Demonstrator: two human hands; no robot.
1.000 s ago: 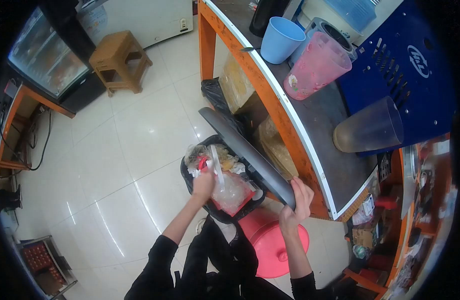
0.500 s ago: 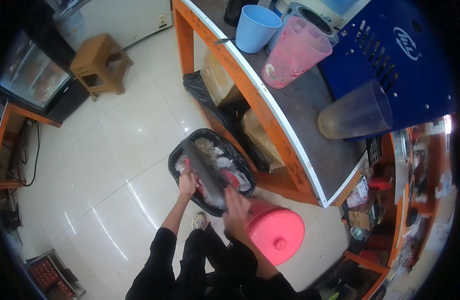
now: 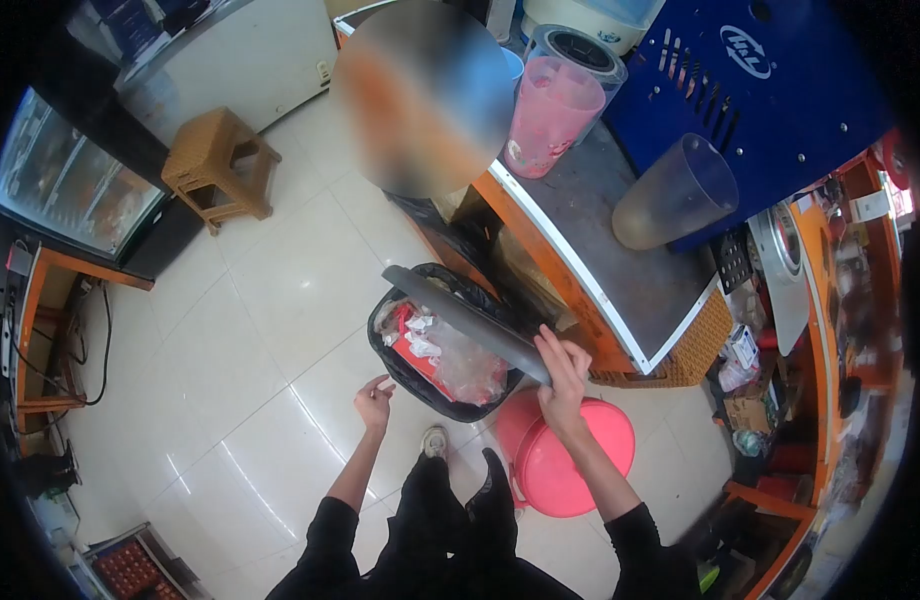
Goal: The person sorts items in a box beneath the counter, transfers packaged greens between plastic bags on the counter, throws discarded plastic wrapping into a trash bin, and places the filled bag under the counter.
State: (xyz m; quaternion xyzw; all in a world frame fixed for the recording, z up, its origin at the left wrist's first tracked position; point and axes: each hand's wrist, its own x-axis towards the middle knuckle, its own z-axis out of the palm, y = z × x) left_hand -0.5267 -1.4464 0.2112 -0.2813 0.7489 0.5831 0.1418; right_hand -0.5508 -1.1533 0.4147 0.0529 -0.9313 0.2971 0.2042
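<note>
A trash bin [image 3: 382, 352] lined with a black bag stands on the floor, holding clear plastic, crumpled white tissue and red packaging. My right hand [image 3: 562, 378] grips the near end of its dark grey lid [image 3: 460, 318], fingers over the edge. The lid is tilted along the bin's right side and hides part of the opening. To the left of the bin, apart from it, is my left hand [image 3: 374, 402], loosely curled with fingers a little apart and nothing visible in it. A pink lidded bucket [image 3: 580, 460] stands below my right forearm.
An orange-framed counter [image 3: 580, 270] rises at the right, bearing a pink cup [image 3: 552, 115], a clear cup [image 3: 675, 195] and a blue machine [image 3: 770, 90]. A brown stool [image 3: 215, 165] stands at the far left, near a glass-front fridge [image 3: 80, 190].
My left hand has come out of the bin and moved to its left. The lid has shifted rightward with my right hand, uncovering more of the rubbish.
</note>
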